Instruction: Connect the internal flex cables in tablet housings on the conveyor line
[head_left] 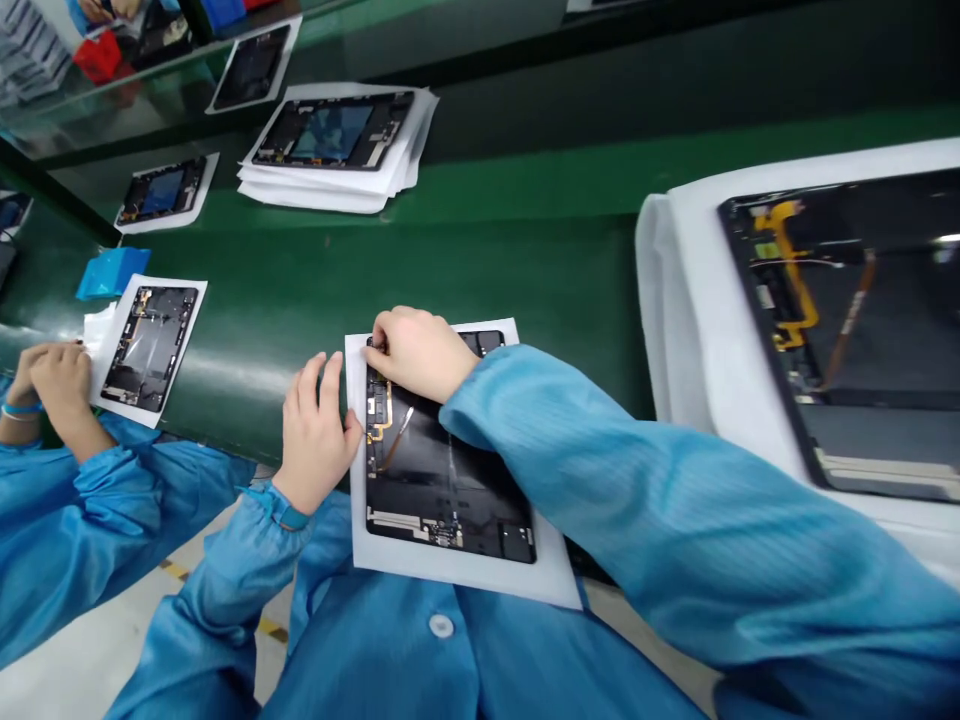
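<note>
In front of me an opened tablet housing lies on a white foam sheet, its black inside facing up. A yellow-orange flex cable runs along its left side, and a brown strip lies beside it. My right hand reaches across to the housing's upper left corner, fingers curled and pressed together; whatever they pinch is hidden. Left of the sheet, my left hand has its fingers stretched out and apart, with the thumb at the sheet's left edge. A blue wrist strap circles that wrist.
A large foam stack with another housing stands close on the right. Farther back sits a foam stack topped by a housing. To the left, a co-worker's hands are beside another housing and a blue box.
</note>
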